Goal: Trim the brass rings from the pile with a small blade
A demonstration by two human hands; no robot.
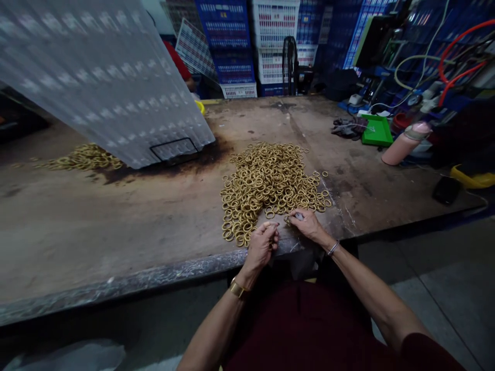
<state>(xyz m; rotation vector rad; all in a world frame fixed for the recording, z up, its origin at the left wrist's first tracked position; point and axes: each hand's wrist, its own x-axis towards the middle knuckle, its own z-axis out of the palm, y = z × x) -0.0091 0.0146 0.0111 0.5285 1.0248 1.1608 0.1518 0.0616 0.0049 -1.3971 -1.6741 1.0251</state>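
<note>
The person has both hands at the near edge of a big brown table, close to each other but not touching. The left hand has its fingers curled in and its thumb and pointing finger pinched together. It is too small to tell what, if anything, is in that pinch. The right hand has its fingers closed on a small grey thing, and one gold ring is right at its fingertips. A big heap of gold rings lies on the table just past both hands, and its near left part comes down beside the left hand. A few loose rings lie at the heap's right side, past the right hand. Far to the left of the left hand is a smaller heap of rings. Between that heap and the big one, a tall, cloudy see-through rack leans over the table, with a black wire frame at its bottom. A gold watch is on the left wrist, and a thin silver band is on the right one. Far past the right hand, to the right, are a green tray and a tilted pink bottle-like thing. Well beyond both hands, blue and white crates stand in stacks, and a red sleeve of another person shows behind the rack.
</note>
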